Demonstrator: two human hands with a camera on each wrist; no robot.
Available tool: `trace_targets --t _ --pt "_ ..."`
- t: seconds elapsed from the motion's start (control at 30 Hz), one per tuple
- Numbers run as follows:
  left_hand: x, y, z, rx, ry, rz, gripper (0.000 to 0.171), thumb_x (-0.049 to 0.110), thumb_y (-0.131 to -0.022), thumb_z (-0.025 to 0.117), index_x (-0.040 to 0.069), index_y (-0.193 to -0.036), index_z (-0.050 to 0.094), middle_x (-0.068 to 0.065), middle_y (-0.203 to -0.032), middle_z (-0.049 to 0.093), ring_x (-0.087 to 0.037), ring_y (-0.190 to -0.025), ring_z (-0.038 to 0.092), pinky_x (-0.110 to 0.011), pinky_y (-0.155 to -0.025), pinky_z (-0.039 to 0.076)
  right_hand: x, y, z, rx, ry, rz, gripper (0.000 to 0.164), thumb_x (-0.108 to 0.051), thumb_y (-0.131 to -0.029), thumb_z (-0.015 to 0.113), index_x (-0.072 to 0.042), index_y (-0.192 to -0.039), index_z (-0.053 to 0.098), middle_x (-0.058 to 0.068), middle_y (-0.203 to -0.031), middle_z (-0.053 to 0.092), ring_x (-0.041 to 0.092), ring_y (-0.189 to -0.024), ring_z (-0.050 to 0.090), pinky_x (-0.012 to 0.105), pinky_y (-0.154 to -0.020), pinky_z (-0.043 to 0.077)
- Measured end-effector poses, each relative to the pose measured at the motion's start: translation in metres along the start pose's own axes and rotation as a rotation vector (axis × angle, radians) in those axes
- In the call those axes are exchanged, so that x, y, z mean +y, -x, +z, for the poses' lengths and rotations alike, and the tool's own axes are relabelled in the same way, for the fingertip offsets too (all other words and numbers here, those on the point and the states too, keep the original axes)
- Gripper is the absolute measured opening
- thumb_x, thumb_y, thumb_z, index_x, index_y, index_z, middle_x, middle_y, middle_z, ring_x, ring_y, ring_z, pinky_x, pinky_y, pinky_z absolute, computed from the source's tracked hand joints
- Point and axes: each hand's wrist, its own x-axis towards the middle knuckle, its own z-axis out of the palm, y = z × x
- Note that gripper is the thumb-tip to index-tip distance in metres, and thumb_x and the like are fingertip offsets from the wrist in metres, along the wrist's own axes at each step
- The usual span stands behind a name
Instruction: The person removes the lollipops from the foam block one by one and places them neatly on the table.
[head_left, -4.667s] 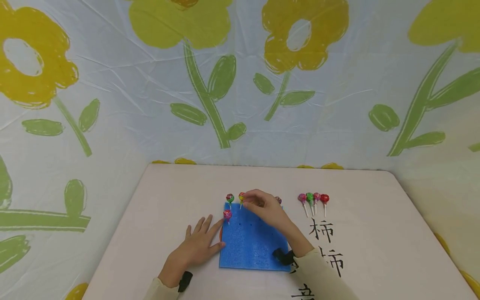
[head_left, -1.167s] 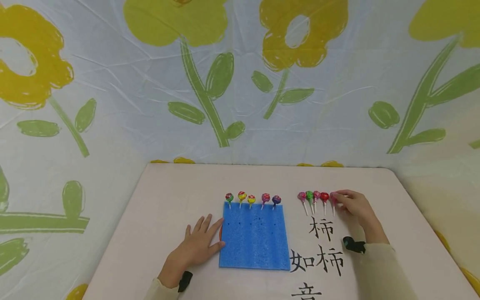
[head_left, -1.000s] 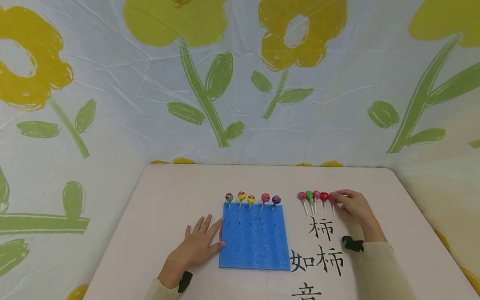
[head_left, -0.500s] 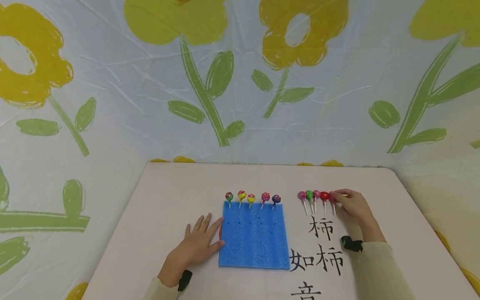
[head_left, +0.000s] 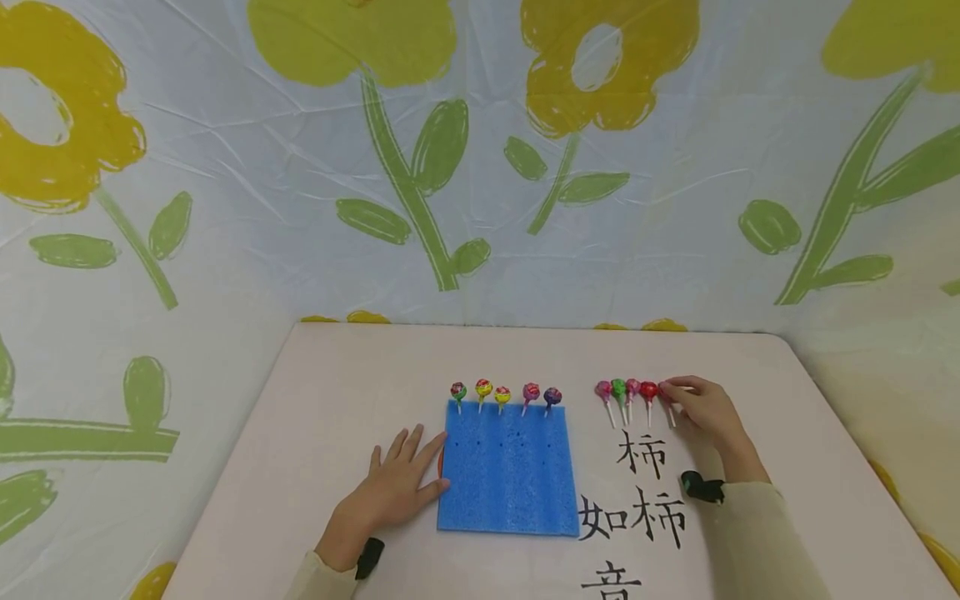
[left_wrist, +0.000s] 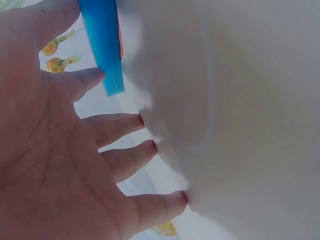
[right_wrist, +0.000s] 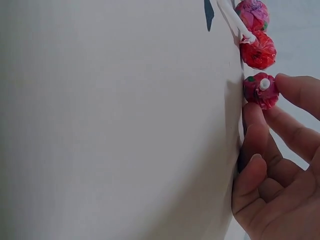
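Observation:
Out to the right in the head view, my right hand point(head_left: 708, 412) pinches the head of a pink lollipop point(right_wrist: 260, 89) between thumb and fingertips. This lollipop is at the right end of a row, beside a red lollipop point(head_left: 648, 390). In the right wrist view its white stick points toward the camera. My left hand point(head_left: 393, 483) lies spread on the table, thumb and index finger touching the left edge of a blue foam board point(head_left: 510, 492). Several lollipops stand along the board's far edge, among them a purple one point(head_left: 552, 396) and a yellow one point(head_left: 502, 396).
Left of the red lollipop lie a pink lollipop point(head_left: 603, 388) and a green lollipop point(head_left: 618, 388), sticks toward me. Small dark holes cross the board below its top row. Black characters point(head_left: 641, 454) mark the pale table point(head_left: 337, 375). A flowered cloth point(head_left: 300, 208) hangs behind.
My right hand has moved from the board to the right-hand row. The pink lollipop near the board's left side is gone from there; one is now at the row's end. My left hand stays put.

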Motion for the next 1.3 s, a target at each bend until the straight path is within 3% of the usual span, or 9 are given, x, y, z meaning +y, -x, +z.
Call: trace_targets --t 0.23,0.5,0.67,0.83,1.07,1.3 --pt "0.001 0.000 -0.001 -0.001 0.005 -0.001 0.069 0.056 -0.090 0.046 0.026 -0.147 0.022 -0.016 -0.151 0.015 -0.040 -0.135 0.011 -0.070 -0.096 0.010 0.004 -0.003 0.003 0.019 0.025 -0.036 0.059 -0.049 -0.090 0.051 -0.004 -0.128 0.050 0.020 -0.113 0.053 0.027 -0.080 0.047 0.026 -0.052 0.041" --pt "0.000 -0.001 -0.002 0.009 0.011 0.009 0.069 0.054 -0.090 0.048 0.025 -0.147 0.024 -0.016 -0.150 0.017 -0.041 -0.135 0.012 -0.070 -0.095 0.010 0.004 -0.003 0.002 0.025 0.019 -0.028 0.058 -0.049 -0.091 0.050 -0.005 -0.129 0.049 0.022 -0.111 0.054 0.025 -0.072 0.049 0.026 -0.049 0.041" --pt "0.000 -0.001 -0.002 0.000 0.000 0.006 0.069 0.056 -0.090 0.046 0.027 -0.147 0.022 -0.016 -0.150 0.016 -0.040 -0.135 0.011 -0.070 -0.095 0.010 -0.007 0.009 0.003 0.162 0.081 -0.065 0.056 -0.046 -0.092 0.048 -0.004 -0.130 0.048 0.025 -0.114 0.054 0.034 -0.089 0.053 0.037 -0.058 0.046" --pt "0.001 0.000 -0.003 -0.003 0.017 0.003 0.069 0.056 -0.090 0.046 0.026 -0.147 0.023 -0.016 -0.150 0.016 -0.040 -0.135 0.011 -0.070 -0.095 0.009 -0.035 0.028 0.012 0.237 0.090 -0.213 0.051 -0.046 -0.092 0.050 -0.008 -0.126 0.053 0.019 -0.111 0.057 0.035 -0.097 0.053 0.041 -0.065 0.049" --pt "0.002 0.000 -0.004 -0.006 0.018 0.003 0.069 0.056 -0.089 0.046 0.026 -0.147 0.023 -0.016 -0.150 0.016 -0.040 -0.135 0.011 -0.070 -0.095 0.009 -0.064 0.042 0.050 0.055 -0.092 -0.390 0.040 -0.039 -0.092 0.054 -0.014 -0.123 0.057 0.008 -0.109 0.061 0.023 -0.098 0.057 0.023 -0.074 0.047" --pt "0.001 0.001 -0.003 -0.018 0.018 -0.010 0.069 0.056 -0.089 0.047 0.026 -0.147 0.023 -0.016 -0.150 0.016 -0.040 -0.135 0.011 -0.070 -0.095 0.010 -0.084 0.059 0.095 -0.156 -0.275 -0.416 0.036 -0.033 -0.090 0.060 -0.016 -0.121 0.057 0.006 -0.112 0.060 0.021 -0.103 0.057 0.029 -0.083 0.048"
